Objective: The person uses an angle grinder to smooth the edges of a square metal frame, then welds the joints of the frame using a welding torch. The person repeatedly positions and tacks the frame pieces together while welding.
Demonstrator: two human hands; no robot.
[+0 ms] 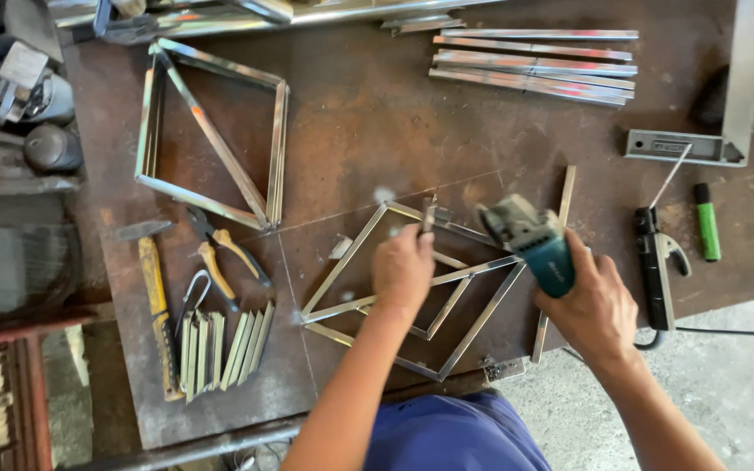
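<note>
- The left hand (403, 272) lies knuckles-up on a diamond-shaped metal frame (412, 292), its fingers curled down over the bars near the frame's upper corner; whether they pinch a bar or only press it cannot be told.
- The right hand (593, 305) is wrapped tight around the teal body of an angle grinder (530, 240), whose grey head points toward the frame's upper right edge, just beside the left hand.
- The frame lies flat on the rusty steel table (368, 122), directly under and between both hands.
- Just right of the right hand lie a black welding electrode holder (654, 270) with a thin rod in it, and beyond that a green marker (706, 221).
- Left of the left hand lies a fanned row of short cut metal pieces (220, 344), with a yellow-handled hammer (154, 288) and yellow-handled pliers (224, 253) near it.
- Further off, up and to the left, stands a larger stack of finished diamond frames (211, 131).
- Farthest from the right hand, at the table's far edge, lies a bundle of long metal strips (534, 65).
- No box, tray or bin shows on the table; everything lies loose on the plate.
</note>
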